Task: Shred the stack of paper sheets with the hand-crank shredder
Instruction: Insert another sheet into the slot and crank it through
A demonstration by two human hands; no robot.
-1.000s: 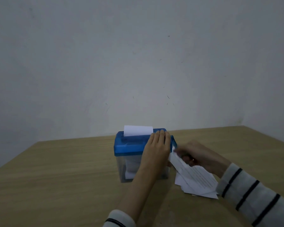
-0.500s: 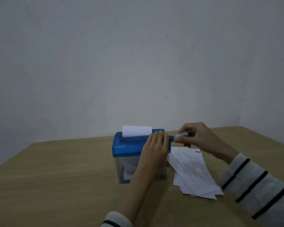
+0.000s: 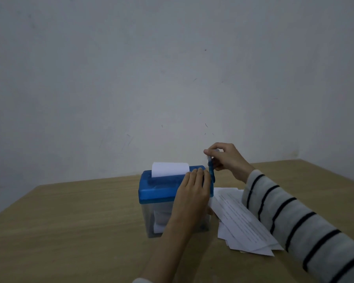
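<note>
Paper sheets (image 3: pixel 245 223), likely light and floppy, lie at 3 o'clock of the shredder (image 3: pixel 164 193); left hand (image 3: pixel 194 193) presses its lid, right hand (image 3: pixel 225 158) pinches the crank (image 3: pixel 211 170).

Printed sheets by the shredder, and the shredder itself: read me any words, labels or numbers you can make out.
Top sheet of the paper stack: rows of printed lines, too small and blurred to read.
Sheet in the slot: blank on the side shown.
Shredder: no visible label.

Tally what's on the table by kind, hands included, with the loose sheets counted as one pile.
Shredder: 1
Sheet in the slot: 1
Pile of sheets: 1
Hands: 2, left and right
Total: 5
</note>
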